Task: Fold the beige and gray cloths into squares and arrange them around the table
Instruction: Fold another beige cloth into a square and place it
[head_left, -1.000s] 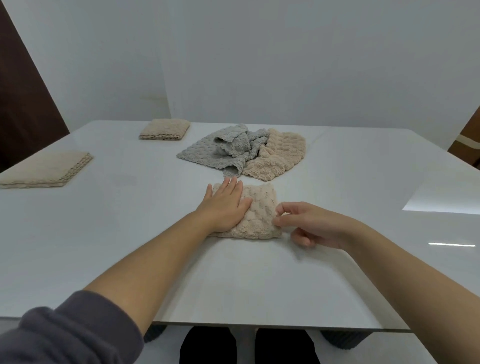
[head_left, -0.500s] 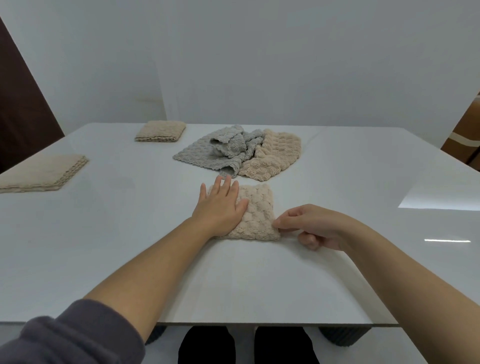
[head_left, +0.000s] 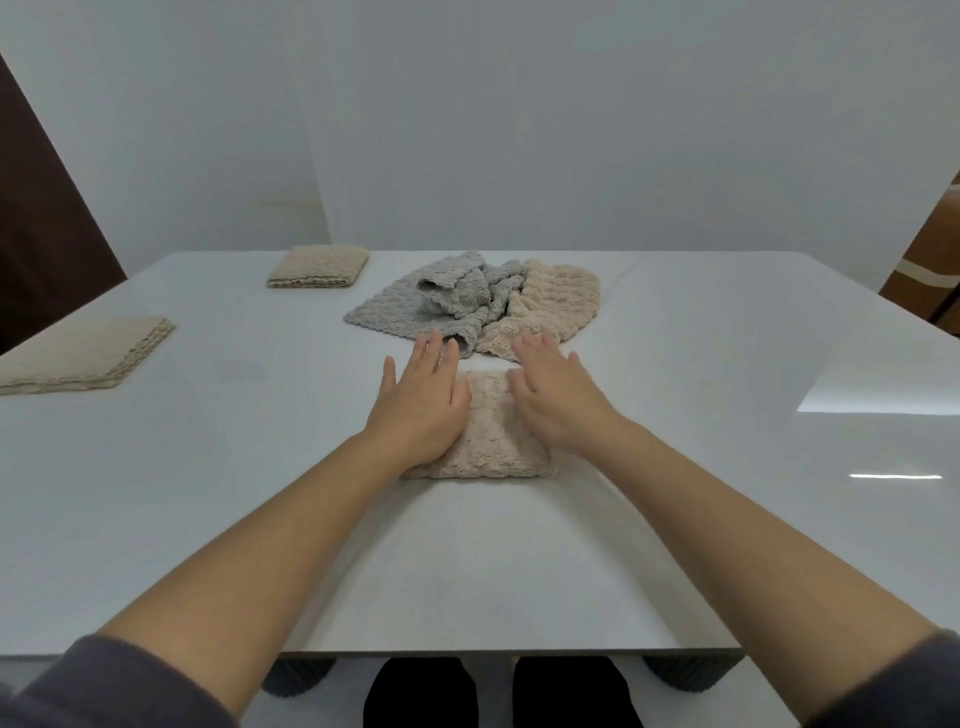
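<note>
Both the left hand (head_left: 421, 402) and right hand (head_left: 556, 400) press flat, fingers straight, on the folded beige cloth (head_left: 485, 436) on the desk (head_left: 467, 561).

Both hands lie flat with straight fingers on a folded beige cloth (head_left: 488, 441) near the middle of the white counter (head_left: 675, 519): the left hand (head_left: 418, 402) covers its left part, the right hand (head_left: 558, 397) its right. Just beyond, a crumpled gray cloth (head_left: 436, 306) and an unfolded beige cloth (head_left: 556, 306) overlap. One folded beige square (head_left: 317, 266) sits near the far left corner, another folded square (head_left: 85, 353) at the left edge.
</note>
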